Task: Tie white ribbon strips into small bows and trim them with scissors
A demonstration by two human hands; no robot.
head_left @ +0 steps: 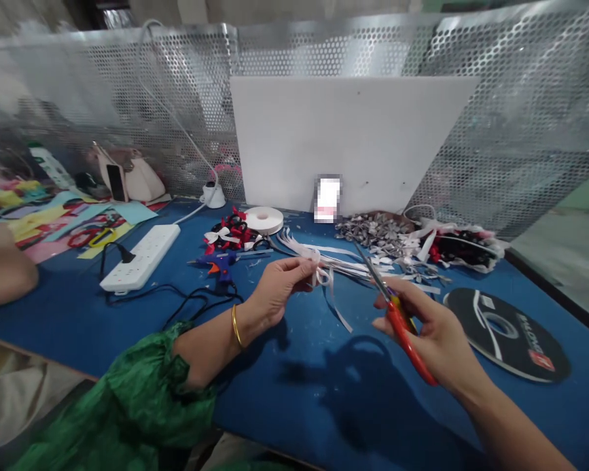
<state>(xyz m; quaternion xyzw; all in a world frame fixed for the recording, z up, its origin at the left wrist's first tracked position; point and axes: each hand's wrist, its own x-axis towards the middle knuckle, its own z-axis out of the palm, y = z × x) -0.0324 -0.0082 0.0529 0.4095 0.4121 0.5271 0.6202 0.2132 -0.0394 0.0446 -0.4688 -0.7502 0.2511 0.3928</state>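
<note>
My left hand [285, 288] pinches a looped white ribbon [324, 277] between thumb and fingers, and one ribbon tail hangs down toward the blue table. In my right hand [429, 330] are scissors [406, 343] with red handles, held just to the right of the ribbon. Their blades point up and away and look close together. Behind both hands lies a bundle of cut white ribbon strips [346, 260]. A heap of small grey and white ribbon bows [380, 232] sits behind that bundle.
A blue glue gun [218, 260] and red-black bows [233, 229] lie left of my hands, near a white ribbon roll [264, 219]. Further left is a power strip [141, 258] with cables. A black reel [508, 333] lies right. Another person's arm [4, 268] rests at the left edge.
</note>
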